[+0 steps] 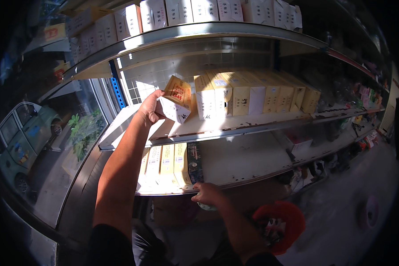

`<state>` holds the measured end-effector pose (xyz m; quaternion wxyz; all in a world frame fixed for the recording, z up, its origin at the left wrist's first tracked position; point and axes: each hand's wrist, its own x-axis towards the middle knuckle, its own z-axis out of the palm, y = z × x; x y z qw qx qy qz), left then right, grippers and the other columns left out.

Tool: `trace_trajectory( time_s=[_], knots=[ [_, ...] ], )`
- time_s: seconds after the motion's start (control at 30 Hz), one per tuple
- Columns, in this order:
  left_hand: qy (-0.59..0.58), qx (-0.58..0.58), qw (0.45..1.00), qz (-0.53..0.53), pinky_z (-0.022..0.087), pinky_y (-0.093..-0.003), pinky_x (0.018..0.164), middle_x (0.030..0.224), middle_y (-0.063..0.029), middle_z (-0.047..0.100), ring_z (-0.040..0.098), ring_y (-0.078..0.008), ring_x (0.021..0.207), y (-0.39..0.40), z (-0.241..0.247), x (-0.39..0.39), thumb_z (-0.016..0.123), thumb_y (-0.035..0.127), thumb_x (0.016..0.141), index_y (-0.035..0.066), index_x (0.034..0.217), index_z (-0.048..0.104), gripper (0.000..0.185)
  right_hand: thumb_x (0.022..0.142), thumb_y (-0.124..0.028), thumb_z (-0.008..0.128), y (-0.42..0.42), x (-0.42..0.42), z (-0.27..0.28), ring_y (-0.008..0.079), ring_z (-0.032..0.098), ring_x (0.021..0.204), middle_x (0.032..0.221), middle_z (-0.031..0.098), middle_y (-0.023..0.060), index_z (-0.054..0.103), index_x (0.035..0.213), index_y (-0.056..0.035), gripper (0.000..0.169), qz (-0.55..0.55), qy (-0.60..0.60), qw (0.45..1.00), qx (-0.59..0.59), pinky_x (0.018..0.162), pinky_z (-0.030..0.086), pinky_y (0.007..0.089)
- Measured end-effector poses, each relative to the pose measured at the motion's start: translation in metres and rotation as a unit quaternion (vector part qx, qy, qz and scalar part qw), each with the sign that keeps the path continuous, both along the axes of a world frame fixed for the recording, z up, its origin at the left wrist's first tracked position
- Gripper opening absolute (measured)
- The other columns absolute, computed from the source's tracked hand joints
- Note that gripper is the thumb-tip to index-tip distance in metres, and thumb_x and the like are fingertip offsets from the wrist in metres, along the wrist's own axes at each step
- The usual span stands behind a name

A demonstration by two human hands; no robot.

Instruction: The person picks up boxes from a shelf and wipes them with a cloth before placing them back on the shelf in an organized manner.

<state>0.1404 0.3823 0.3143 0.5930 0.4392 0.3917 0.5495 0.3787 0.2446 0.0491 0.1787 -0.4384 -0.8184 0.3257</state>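
On the left of the middle shelf [259, 121], my left hand [149, 105] grips a yellow and white cardboard box [176, 108] by its left side. The box is tilted and bears red printing and handwritten marks. To its right stands a row of similar yellow and white boxes [241, 96]. My right hand [210, 193] is lower, at the front edge of the lower shelf [242, 163], close to a dark patterned box [195, 163]. A pale, bunched cloth [206, 206] shows under its fingers, partly hidden by the hand.
Several yellow boxes [168, 163] stand upright at the lower shelf's left. White boxes [179, 11] line the upper shelf [202, 28]. Below right is a red bucket [296, 229] with litter inside. Left, beyond glass, are a green plant [81, 133] and a parked car [26, 133].
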Motion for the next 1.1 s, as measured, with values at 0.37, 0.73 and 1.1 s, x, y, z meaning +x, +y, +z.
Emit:
trace_trajectory(
  time_s=[0.37, 0.73, 1.1],
  knots=[
    [-0.219, 0.107, 0.968, 0.053, 0.047, -0.0471, 0.106, 0.132, -0.0147, 0.065, 0.062, -0.0298, 0.120, -0.168, -0.054, -0.018, 0.074, 0.019, 0.083, -0.001, 0.136, 0.055, 0.060, 0.071, -0.037, 0.086, 0.010, 0.018, -0.010, 0.0340, 0.069, 0.107, 0.115, 0.071, 0.0207, 0.065, 0.126, -0.0030, 0.067, -0.043, 0.030, 0.998, 0.018, 0.093, 0.054, 0.0420],
    [-0.450, 0.075, 0.889, -0.024, 0.055, -0.0463, 0.097, 0.122, -0.0213, 0.069, 0.069, -0.0334, 0.108, -0.302, -0.196, -0.043, 0.067, 0.008, 0.076, -0.006, 0.135, 0.055, 0.061, 0.083, -0.020, 0.081, -0.031, 0.020, 0.014, 0.0196, 0.067, 0.099, 0.109, 0.070, 0.0165, 0.061, 0.127, 0.0001, 0.052, -0.081, 0.220, 0.969, -0.075, 0.085, 0.054, 0.0336],
    [-0.493, 0.026, 0.864, -0.097, 0.057, -0.0482, 0.093, 0.121, -0.0144, 0.070, 0.068, -0.0316, 0.109, -0.345, -0.310, -0.053, 0.075, 0.040, 0.084, 0.006, 0.129, 0.064, 0.057, 0.090, -0.011, 0.072, -0.124, 0.034, -0.009, 0.0188, 0.066, 0.098, 0.105, 0.071, 0.0133, 0.059, 0.124, 0.0001, 0.038, -0.137, 0.429, 0.885, -0.121, 0.088, 0.053, 0.0338]
  ],
)
